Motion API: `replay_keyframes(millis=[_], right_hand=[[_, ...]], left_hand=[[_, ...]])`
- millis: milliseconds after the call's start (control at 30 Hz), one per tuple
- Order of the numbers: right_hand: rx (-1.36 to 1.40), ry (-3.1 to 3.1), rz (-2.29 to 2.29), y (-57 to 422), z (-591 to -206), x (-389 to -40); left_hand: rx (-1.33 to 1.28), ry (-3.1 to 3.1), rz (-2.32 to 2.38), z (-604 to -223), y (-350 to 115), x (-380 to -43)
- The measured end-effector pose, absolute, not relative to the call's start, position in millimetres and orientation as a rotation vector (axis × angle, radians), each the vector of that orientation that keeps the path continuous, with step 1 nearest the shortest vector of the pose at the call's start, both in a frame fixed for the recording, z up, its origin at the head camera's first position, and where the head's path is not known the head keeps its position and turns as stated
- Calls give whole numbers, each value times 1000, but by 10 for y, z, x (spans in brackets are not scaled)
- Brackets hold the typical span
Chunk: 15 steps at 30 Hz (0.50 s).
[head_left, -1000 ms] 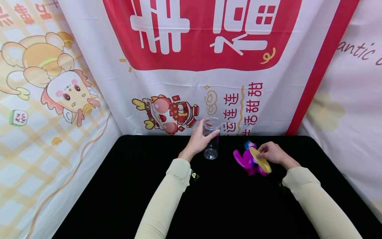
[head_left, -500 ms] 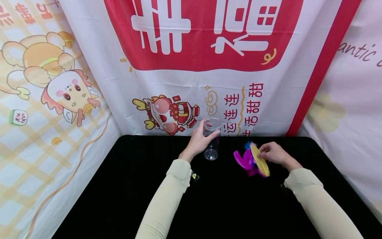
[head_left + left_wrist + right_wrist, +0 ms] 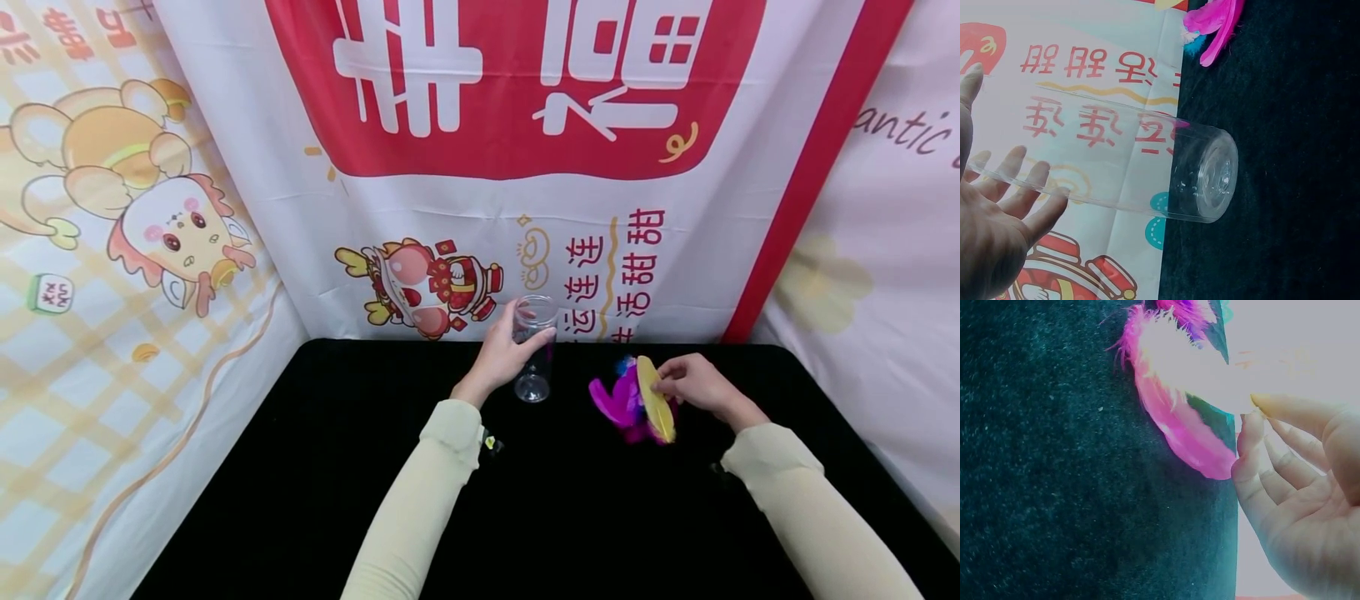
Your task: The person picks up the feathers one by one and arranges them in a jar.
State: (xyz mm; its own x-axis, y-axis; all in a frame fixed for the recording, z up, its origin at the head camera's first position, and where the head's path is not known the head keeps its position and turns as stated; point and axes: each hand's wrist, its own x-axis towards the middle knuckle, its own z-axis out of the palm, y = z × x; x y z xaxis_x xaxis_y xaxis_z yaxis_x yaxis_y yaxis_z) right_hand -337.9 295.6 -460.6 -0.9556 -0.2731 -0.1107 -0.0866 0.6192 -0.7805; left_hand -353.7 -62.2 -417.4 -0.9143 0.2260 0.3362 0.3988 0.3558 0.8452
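A clear, open-topped plastic jar (image 3: 533, 375) stands near the back of the black table, and my left hand (image 3: 504, 343) grips it round its upper part. The left wrist view shows fingers curved along the transparent wall of the jar (image 3: 1147, 156). Further right, my right hand (image 3: 699, 385) pinches a yellow feather (image 3: 654, 402) between thumb and fingertips. In the right wrist view this feather (image 3: 1191, 369) looks washed out, with a pink feather (image 3: 1191, 440) behind it. Magenta feathers (image 3: 617, 403) and a bit of blue lie close beside the yellow one, partly hidden by it.
Black cloth covers the table (image 3: 570, 508). Behind it hangs a white and red printed curtain (image 3: 480, 208), close to the jar. Patterned cloth walls (image 3: 97, 350) stand at the left and right sides.
My right hand has shifted slightly right, and the yellow feather has turned more upright in its fingers. The left hand and jar hold almost the same place.
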Motion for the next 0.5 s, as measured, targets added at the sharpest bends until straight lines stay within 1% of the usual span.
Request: replay_keyframes(millis=[500], right_hand=[[-333,2700,-1291,2979,-4469,-3359]], left_hand=[[-565,-2467,-1585,-4188,-632,-3558]])
